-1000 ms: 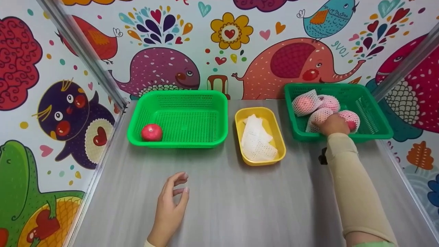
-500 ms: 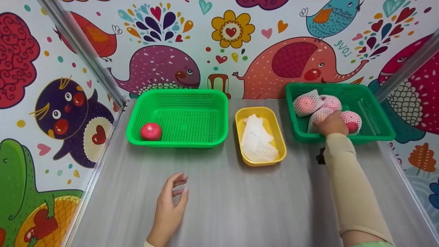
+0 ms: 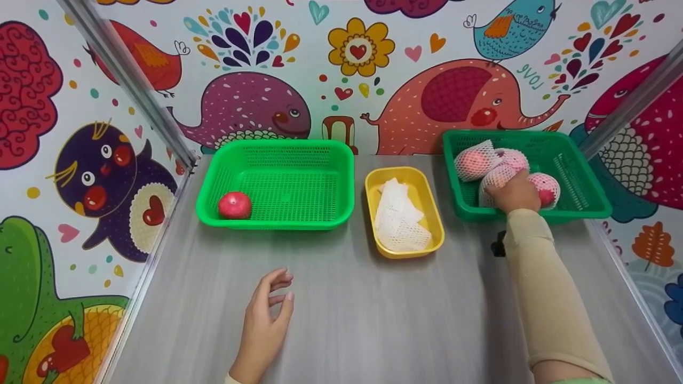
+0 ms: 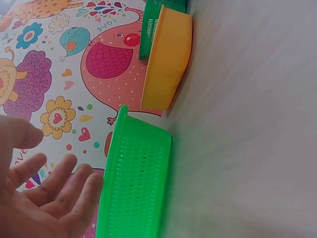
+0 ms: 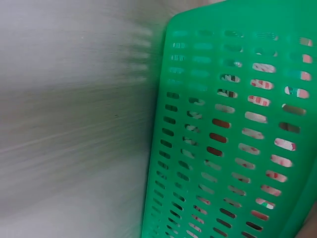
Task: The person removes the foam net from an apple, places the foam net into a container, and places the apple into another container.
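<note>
My right hand (image 3: 516,193) reaches over the near rim of the dark green basket (image 3: 587,210) and grips a round red fruit in a white foam net (image 3: 492,181). Its fingertips are partly hidden behind the hand and the fruit. Around it lie other netted fruits: one at the left (image 3: 473,163), one behind (image 3: 513,159) and one at the right (image 3: 544,189). Above the table's near part hovers my left hand (image 3: 267,320), fingers loosely bent and holding nothing. In the right wrist view only the slotted basket wall (image 5: 233,129) shows, hiding the hand.
A bright green basket (image 3: 288,220) at the left contains a bare red fruit (image 3: 235,205). Between the baskets stands a yellow tub (image 3: 437,242) with white foam nets (image 3: 400,218) inside. A small black object (image 3: 499,244) is by the right sleeve. Patterned walls enclose the table.
Very little differs: the head view shifts slightly, and my right hand stays on the same netted fruit with a small change of position. The left hand keeps its place.
</note>
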### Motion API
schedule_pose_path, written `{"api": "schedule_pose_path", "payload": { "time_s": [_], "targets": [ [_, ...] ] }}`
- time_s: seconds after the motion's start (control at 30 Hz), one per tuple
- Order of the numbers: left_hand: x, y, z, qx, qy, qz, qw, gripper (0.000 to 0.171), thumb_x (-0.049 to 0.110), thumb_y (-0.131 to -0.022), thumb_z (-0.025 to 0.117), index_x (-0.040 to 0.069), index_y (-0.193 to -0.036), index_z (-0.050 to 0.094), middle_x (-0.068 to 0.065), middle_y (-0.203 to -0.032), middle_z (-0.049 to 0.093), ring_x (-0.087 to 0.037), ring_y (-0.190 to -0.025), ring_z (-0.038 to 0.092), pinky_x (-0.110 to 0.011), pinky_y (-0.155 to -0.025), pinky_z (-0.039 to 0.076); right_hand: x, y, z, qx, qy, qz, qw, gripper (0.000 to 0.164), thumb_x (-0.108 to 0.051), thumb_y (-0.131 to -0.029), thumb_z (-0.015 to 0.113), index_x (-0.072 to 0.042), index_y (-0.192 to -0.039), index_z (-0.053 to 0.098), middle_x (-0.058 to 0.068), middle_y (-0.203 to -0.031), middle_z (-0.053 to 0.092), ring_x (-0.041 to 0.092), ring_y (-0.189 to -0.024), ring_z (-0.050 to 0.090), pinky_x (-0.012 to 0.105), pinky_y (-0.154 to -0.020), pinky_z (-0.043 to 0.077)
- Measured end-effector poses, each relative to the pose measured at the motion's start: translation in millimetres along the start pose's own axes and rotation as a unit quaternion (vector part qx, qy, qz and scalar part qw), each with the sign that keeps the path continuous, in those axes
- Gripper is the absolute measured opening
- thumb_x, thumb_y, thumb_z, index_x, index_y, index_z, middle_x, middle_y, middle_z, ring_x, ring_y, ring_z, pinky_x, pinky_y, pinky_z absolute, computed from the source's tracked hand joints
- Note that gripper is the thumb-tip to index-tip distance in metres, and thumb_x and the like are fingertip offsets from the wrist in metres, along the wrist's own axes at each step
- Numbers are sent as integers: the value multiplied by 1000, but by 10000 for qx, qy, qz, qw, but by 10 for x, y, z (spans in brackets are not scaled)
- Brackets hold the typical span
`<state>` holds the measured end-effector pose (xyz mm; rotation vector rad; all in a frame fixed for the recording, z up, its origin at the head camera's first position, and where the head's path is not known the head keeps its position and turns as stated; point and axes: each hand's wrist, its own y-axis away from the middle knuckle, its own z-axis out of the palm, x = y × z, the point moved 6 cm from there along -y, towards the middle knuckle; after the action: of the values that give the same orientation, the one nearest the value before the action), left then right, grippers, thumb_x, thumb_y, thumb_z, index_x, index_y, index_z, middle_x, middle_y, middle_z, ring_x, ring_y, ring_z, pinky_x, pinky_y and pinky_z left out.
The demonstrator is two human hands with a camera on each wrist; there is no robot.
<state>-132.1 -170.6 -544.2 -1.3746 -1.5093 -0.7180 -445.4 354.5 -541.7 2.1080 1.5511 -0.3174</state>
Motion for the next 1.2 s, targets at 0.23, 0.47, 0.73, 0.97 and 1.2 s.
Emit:
{"api": "schedule_pose_path", "payload": {
  "time_s": [0.23, 0.47, 0.73, 0.97, 1.2],
  "targets": [
    [31, 1, 22, -63, 70, -11, 10000, 41, 19, -100, 64, 24, -138, 50, 2, -127, 60, -7, -118, 54, -36, -90, 53, -28, 41, -78, 402, -466, -19, 9981, 114, -58, -89, 67, 7, -155, 1, 40, -146, 33, 55, -127, 42, 70, -102, 32],
    [50, 4, 24, -62, 84, 62, 9999, 41, 19, -100, 64, 26, -138, 51, 9, -125, 59, -7, -118, 54, -34, -89, 53, -60, 93, -189, 791, -1620, -82, 9836, 99, -59, -89, 63, 1, -154, 18, 32, -149, 37, 43, -129, 43, 59, -107, 37],
    [69, 37, 50, -92, 86, 146, 9998, 38, 24, -101, 62, 25, -138, 51, 1, -127, 61, -7, -118, 54, -35, -89, 53, -57, 149, -163, 800, -2467, -130, 9657, 89, -57, -92, 57, -3, -154, 22, 24, -149, 36, 32, -126, 40, 47, -103, 40],
    [74, 53, 40, -107, 78, 40, 9999, 39, 24, -101, 63, 26, -138, 51, 4, -127, 60, -6, -118, 54, -36, -90, 53, -58, 301, -146, 472, -4479, -795, 8893, 63, -40, -102, 53, -17, -152, 24, 8, -135, 38, 17, -112, 46, 25, -85, 48],
    [83, 68, 22, -90, 42, -38, 9999, 40, 21, -100, 65, 26, -138, 51, 4, -126, 61, -6, -117, 54, -36, -90, 53, -228, 585, -77, -1379, -7462, -1708, 6285, 47, -18, -107, 39, -16, -151, 23, 7, -147, 40, 22, -126, 49, 43, -104, 45]
  ]
}}
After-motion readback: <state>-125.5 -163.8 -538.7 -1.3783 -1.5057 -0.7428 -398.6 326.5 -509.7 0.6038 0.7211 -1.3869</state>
